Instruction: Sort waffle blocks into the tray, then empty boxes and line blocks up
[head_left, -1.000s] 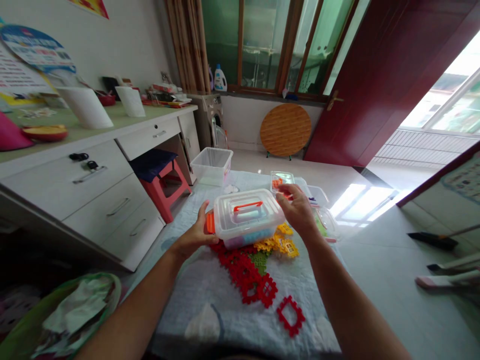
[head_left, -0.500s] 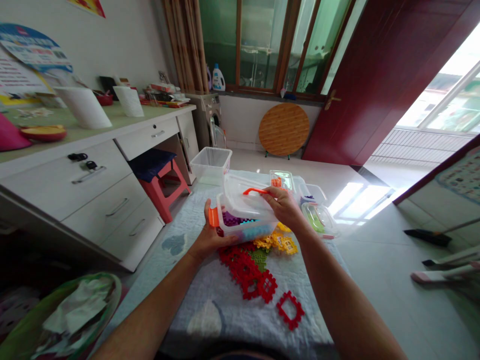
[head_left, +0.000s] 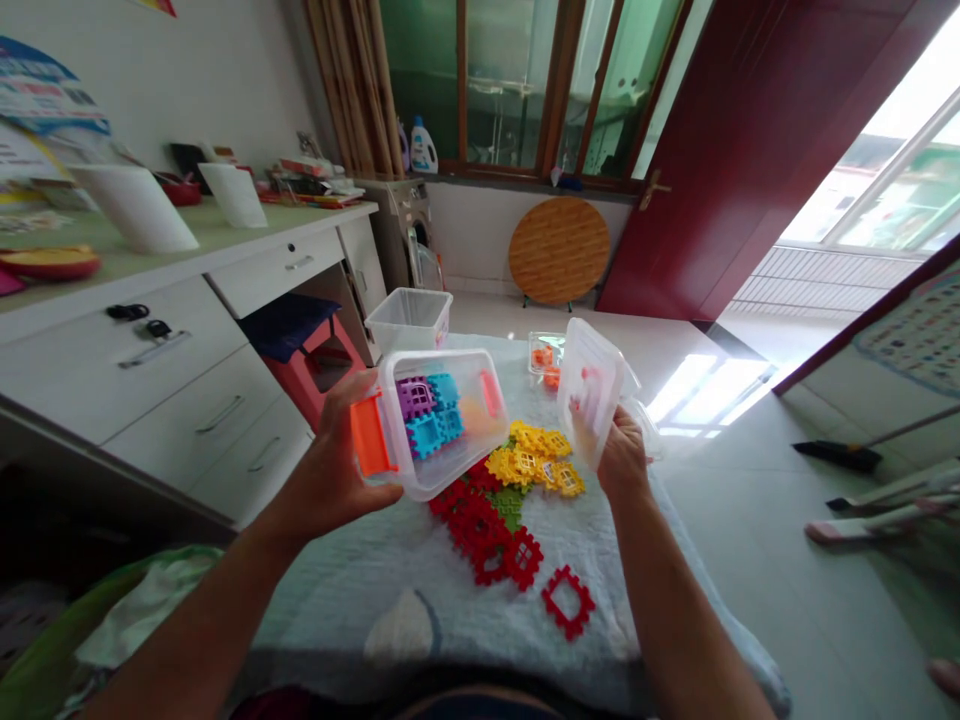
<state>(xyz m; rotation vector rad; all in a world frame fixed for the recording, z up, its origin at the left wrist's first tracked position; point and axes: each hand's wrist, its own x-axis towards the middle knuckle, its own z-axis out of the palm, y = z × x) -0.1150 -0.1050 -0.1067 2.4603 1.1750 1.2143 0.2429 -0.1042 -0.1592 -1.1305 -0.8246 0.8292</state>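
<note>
Lid [head_left: 589,375] just off box [head_left: 472,435], held steeply tilted in right grip [head_left: 628,452]. Box tipped, held by one end in left grip [head_left: 337,460]. Blocks [head_left: 447,422] inside, likely easy to reach now. Red pieces [head_left: 480,522] and yellow pieces [head_left: 526,463] on cloth [head_left: 337,600], below and between both grips.

Orange latch [head_left: 370,434], purple piece [head_left: 409,400], blue pieces [head_left: 427,437], red pieces [head_left: 475,522], yellow pieces [head_left: 528,460], green pieces [head_left: 511,506]

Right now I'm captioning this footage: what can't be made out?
Head view, all four:
Left hand: most fingers, hidden behind the storage box.
Right hand: finger positions, blurred behind the translucent lid.
Red interlocking pieces: exact count, hidden by overlap.
Blue sign: wording, blurred, cut off by left edge.
</note>
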